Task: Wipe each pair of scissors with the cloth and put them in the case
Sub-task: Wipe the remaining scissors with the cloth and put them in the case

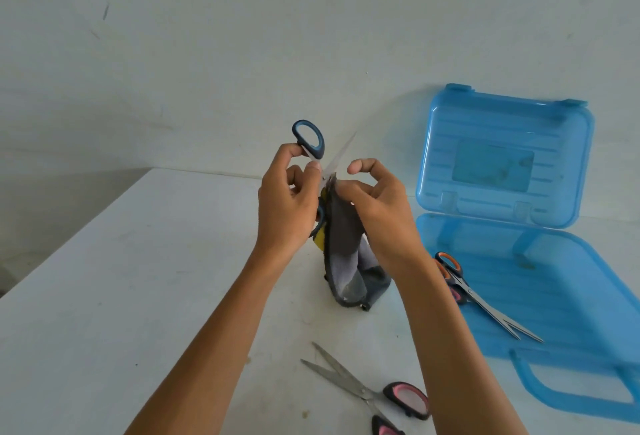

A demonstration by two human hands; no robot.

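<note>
Wipe step, blue pair in hand. Left grip [287,202] is closed round the handle end of the blue scissors [319,147], held up with the blades pointing up and away. Right grip [377,206] pinches the grey cloth [343,226] against the blade base. The cloth hangs below both grips and its lower end seems to reach the surface [156,278]. Orange scissors [471,291] lie in the open blue case [554,296], right of the right grip. Pink scissors [362,391] are on the surface, nearer than the grips, blades apart, probably not wiped yet. Next move, likely: slide the cloth up the blade to the tip, then carry the pair right into the case. That calls for a firm handle hold and fingers off the edge.
</note>
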